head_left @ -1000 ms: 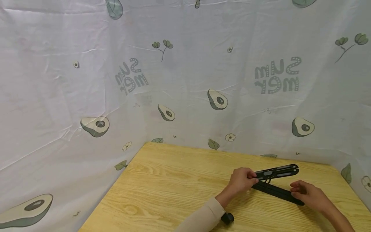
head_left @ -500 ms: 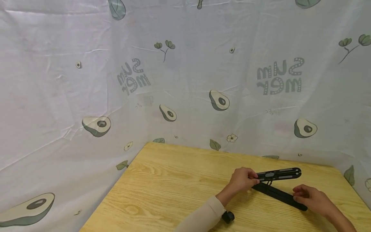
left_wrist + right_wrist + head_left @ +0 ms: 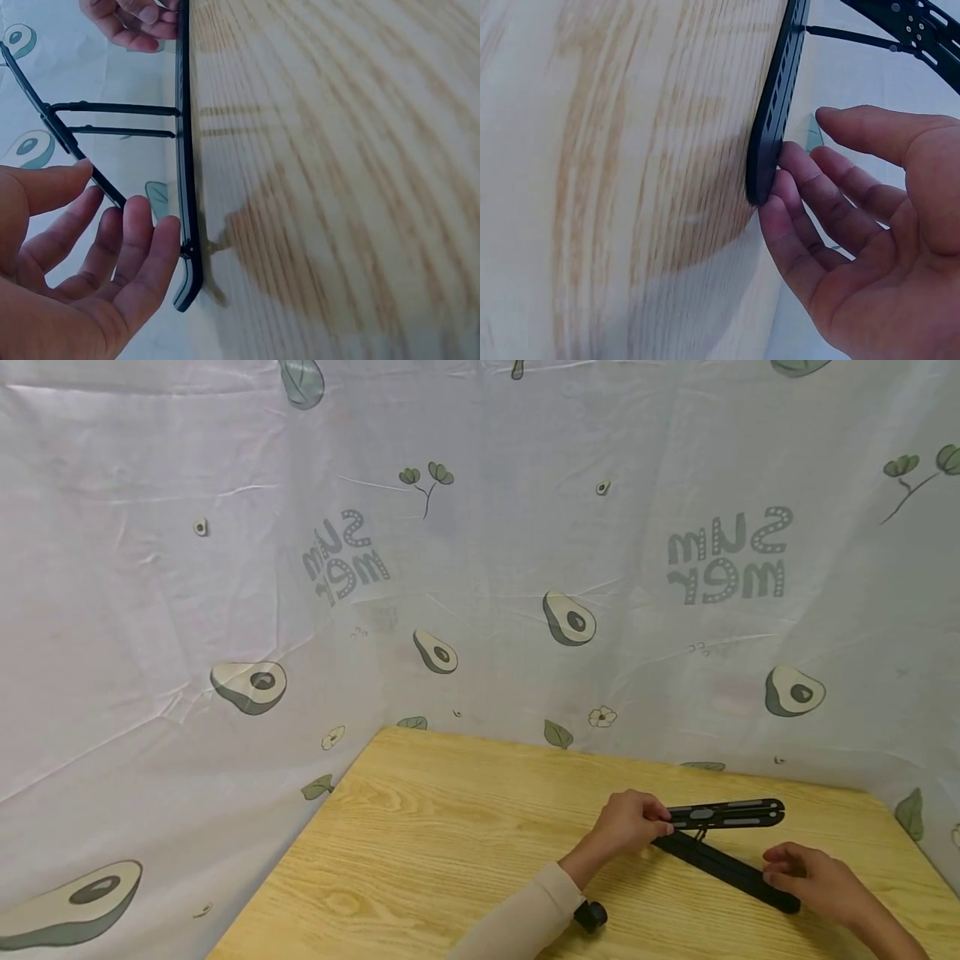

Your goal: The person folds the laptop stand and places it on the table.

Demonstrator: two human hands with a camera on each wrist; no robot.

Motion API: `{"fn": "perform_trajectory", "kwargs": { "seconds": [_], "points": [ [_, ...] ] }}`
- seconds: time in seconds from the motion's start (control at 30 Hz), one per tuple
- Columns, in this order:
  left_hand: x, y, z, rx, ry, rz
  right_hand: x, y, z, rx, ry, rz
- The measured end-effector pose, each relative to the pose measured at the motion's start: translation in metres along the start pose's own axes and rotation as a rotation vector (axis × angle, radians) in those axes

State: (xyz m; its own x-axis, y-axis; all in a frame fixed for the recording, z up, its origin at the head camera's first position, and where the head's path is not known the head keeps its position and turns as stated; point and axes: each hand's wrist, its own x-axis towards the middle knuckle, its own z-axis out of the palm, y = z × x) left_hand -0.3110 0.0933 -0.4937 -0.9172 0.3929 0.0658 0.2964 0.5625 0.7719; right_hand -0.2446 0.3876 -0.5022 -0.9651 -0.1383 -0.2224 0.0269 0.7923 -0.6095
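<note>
A black folding stand (image 3: 720,864) lies on the wooden table (image 3: 450,827), its base bar flat and its slotted upper arm (image 3: 723,814) raised on thin struts. My left hand (image 3: 630,822) holds the hinged end: in the left wrist view the thumb lies on the upper arm (image 3: 67,142) and the fingers (image 3: 150,247) press the end of the base bar (image 3: 184,150). My right hand (image 3: 810,877) is at the other end. Its straight fingertips (image 3: 780,202) touch the tip of the base bar (image 3: 776,112), with the thumb held apart.
A white cloth printed with avocados (image 3: 375,568) hangs behind and to both sides of the table. The table's left part is bare wood. A small black wrist camera (image 3: 591,914) sits under my left sleeve.
The upper arm of the stand has tipped lower, nearer to level. My right hand has slid a little toward the near end of the base bar. The left hand stays at the hinge.
</note>
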Motion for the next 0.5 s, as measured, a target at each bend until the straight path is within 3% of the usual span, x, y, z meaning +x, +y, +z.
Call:
{"fn": "perform_trajectory", "kwargs": {
  "seconds": [0.5],
  "points": [
    [0.0074, 0.0006, -0.0016, 0.022, -0.027, -0.011, -0.0045, 0.0018, 0.0028, 0.028, -0.002, 0.024]
  ]
}}
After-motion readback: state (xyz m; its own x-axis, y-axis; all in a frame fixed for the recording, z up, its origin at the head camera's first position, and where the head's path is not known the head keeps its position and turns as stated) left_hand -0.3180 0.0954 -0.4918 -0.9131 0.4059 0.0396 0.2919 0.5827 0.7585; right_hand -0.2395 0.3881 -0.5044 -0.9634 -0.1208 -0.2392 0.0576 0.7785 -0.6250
